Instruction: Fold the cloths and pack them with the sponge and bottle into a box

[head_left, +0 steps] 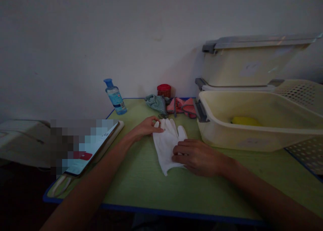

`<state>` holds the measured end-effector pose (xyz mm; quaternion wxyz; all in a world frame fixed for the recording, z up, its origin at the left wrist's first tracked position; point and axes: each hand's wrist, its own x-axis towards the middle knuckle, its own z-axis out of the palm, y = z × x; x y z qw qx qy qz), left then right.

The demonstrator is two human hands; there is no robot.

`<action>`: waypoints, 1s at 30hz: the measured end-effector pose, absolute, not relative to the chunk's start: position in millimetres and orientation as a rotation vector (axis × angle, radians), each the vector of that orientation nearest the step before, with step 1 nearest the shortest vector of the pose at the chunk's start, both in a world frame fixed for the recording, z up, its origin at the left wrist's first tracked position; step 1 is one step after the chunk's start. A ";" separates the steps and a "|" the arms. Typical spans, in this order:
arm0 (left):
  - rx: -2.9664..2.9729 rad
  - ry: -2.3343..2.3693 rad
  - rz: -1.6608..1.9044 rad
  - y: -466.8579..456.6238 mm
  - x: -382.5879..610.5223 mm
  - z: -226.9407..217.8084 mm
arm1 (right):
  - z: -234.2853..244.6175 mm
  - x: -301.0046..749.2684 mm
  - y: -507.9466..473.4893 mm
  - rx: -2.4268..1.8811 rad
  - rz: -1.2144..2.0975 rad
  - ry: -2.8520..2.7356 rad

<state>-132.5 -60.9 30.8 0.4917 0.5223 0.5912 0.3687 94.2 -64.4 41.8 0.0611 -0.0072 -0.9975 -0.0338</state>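
A white glove (pixel 166 144) lies flat on the green table, its fingers pointing away from me and its cuff towards me. At its far left edge, my left hand (pixel 148 126) has thumb and fingers closed on the glove's finger end. My right hand (pixel 198 157) is on the lower right side near the cuff, its fingers curled against the fabric; the fingertips are partly hidden. Just beyond the glove lie a grey-blue checked cloth (pixel 156 103) and a red cloth with dark trim (pixel 182 107).
A blue bottle (pixel 116 98) and a red woven container (pixel 164 90) stand at the back of the table (pixel 141 187). On the left is a propped tablet (pixel 94 150). To the right, an open cream bin (pixel 227 137) holds something yellow (pixel 244 121); a lidded bin (pixel 232 66) is behind it.
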 end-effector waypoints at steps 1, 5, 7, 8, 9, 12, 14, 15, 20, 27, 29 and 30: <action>1.276 1.404 0.875 -61.8 -133.2 33.1 | 40.4 93.6 -64.7 -0.055 -0.100 -3.012; 1.294 1.193 0.811 -63.6 -137.8 38.9 | 38.5 92.2 -66.5 -0.193 0.004 -2.957; 1.281 1.174 0.826 -63.1 -138.9 38.6 | 38.8 92.2 -67.1 -0.198 0.034 -2.924; 1.264 1.201 0.856 -62.5 -138.8 37.7 | 39.0 92.5 -67.1 -0.182 0.026 -2.906; 1.243 1.232 0.898 -61.7 -138.4 36.5 | 39.0 92.8 -67.1 -0.165 0.012 -2.888; 1.186 1.260 1.013 -58.8 -135.6 31.3 | 38.8 94.1 -66.0 -0.090 -0.061 -2.864; 1.172 1.246 1.059 -56.9 -133.5 27.2 | 38.9 94.5 -65.2 -0.058 -0.100 -2.879; 1.169 1.247 1.079 -56.1 -132.6 25.1 | 39.2 94.5 -64.9 -0.050 -0.113 -2.894; 1.214 1.299 1.128 -53.8 -129.8 18.3 | 43.2 94.3 -64.8 -0.027 -0.064 -3.014; 1.288 1.358 1.060 -53.8 -130.1 19.9 | 50.4 97.2 -64.3 -0.139 0.156 -3.095; 1.294 1.365 1.060 -53.3 -130.4 19.2 | 53.0 98.1 -64.2 -0.147 0.165 -3.085; 1.293 1.362 1.066 -52.9 -130.7 18.6 | 54.3 98.6 -64.3 -0.156 0.169 -3.083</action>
